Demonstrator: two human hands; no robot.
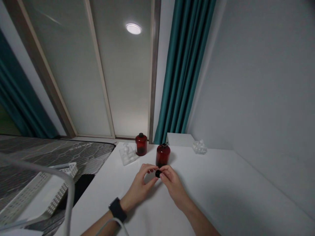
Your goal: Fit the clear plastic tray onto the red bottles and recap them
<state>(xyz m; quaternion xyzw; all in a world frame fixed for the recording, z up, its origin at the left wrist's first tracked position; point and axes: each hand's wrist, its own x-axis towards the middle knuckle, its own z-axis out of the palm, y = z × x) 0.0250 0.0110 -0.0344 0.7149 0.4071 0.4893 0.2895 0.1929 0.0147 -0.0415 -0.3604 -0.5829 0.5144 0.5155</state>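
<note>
Between my fingertips is a small round black bottle cap [158,173], held low over the white table. My left hand [142,178] grips its left side, thumb and fingers curved round it. From the other side my right hand [171,182] pinches the cap with thumb and forefinger. Just behind it stands an amber-red bottle [162,155], upright, with its neck uncapped. A second amber-red bottle [141,146], topped by a black cap, stands farther back to the left.
Beside the capped bottle lies a clear plastic tray [128,154]. A white box [180,139] and crumpled clear plastic [199,147] sit at the back by the wall. White perforated baskets [46,190] stand left of the table [221,190]; a pale cable [71,196] crosses the near left.
</note>
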